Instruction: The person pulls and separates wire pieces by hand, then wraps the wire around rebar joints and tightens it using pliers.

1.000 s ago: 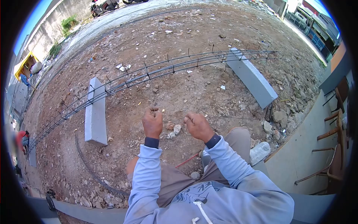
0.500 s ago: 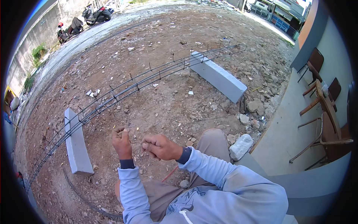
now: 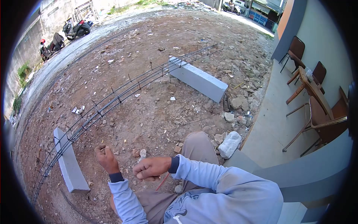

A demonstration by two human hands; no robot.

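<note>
My left hand (image 3: 106, 158) is raised over the dirt with its fingers curled in a pinch. Beside it on the right, my right hand (image 3: 153, 167) is also closed, knuckles up, in front of my knee. Whatever either hand holds, if anything, is too small or hidden to make out. Ahead of both hands, a long rebar cage (image 3: 99, 112) of dark rods and short ties lies across two pale blocks. The near block (image 3: 72, 171) is left of my left hand; the far block (image 3: 201, 82) stands farther off to the right. Neither hand touches the cage.
Rubble and stones (image 3: 239, 101) lie by the raised floor edge at right, near a white lump (image 3: 230, 145). Brown chairs (image 3: 297, 50) and a wooden table (image 3: 317, 91) stand on that floor. Motorbikes (image 3: 77, 29) are parked by the far wall.
The view has shifted, so the cage and blocks appear farther left. My hands are slightly farther apart, the right one lower in the picture. Both stay closed.
</note>
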